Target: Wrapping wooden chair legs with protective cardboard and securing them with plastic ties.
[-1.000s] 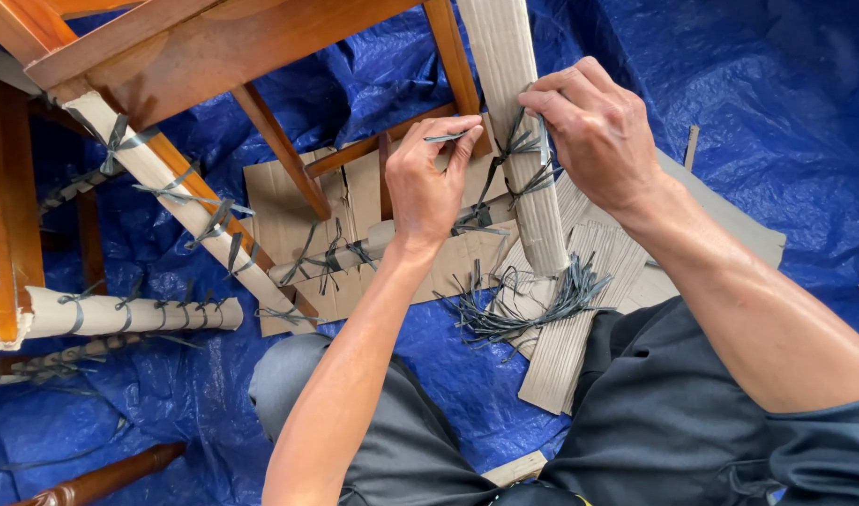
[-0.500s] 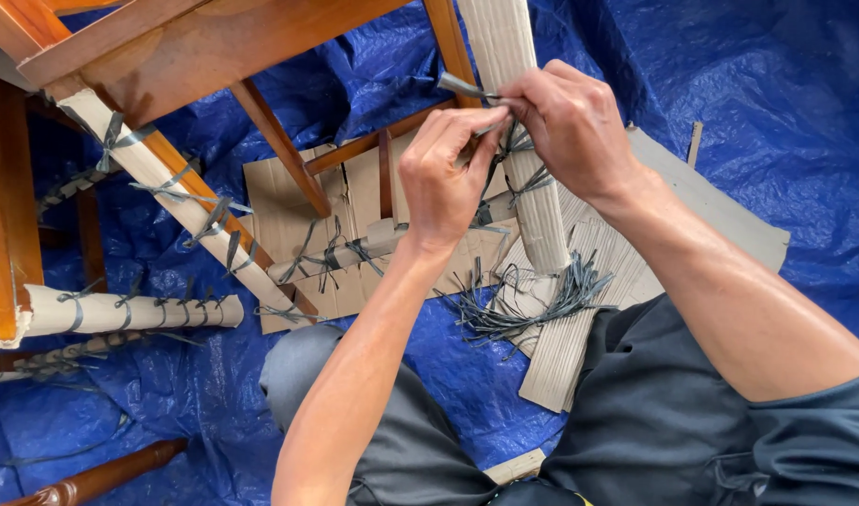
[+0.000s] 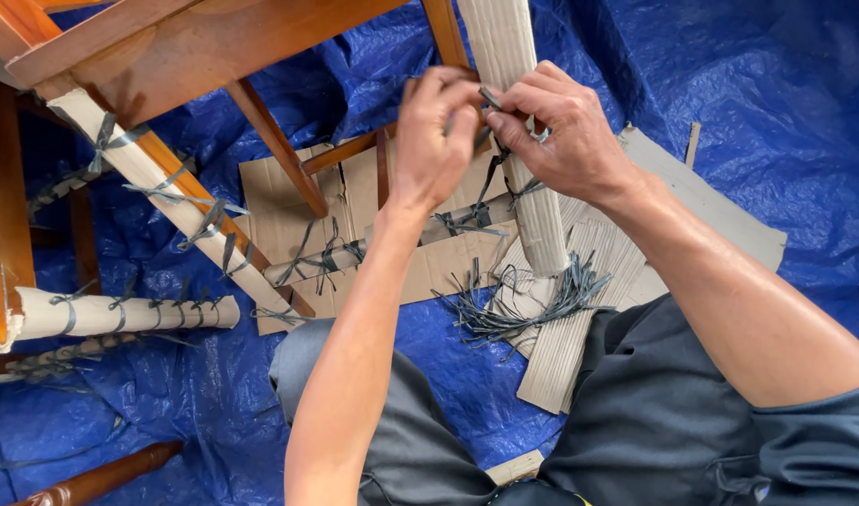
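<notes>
Head view: your left hand [image 3: 434,141] and right hand [image 3: 560,131] meet at the upper centre of the frame, against a chair leg wrapped in corrugated cardboard [image 3: 518,141]. The fingers of both hands are drawn narrow, pinching a grey plastic strap [image 3: 490,98] between the fingertips where it crosses the wrapped leg. Further straps are knotted lower on the same leg. A loose bundle of grey straps [image 3: 523,305] lies below the hands, on flat cardboard sheets [image 3: 579,356] spread over the blue tarpaulin [image 3: 729,75]. To the left, a second wrapped leg [image 3: 167,197] runs diagonally with several ties along it, and a third wrapped piece [image 3: 120,314] lies near the left edge. The wooden chair frame [image 3: 167,47] occupies the upper left.
</notes>
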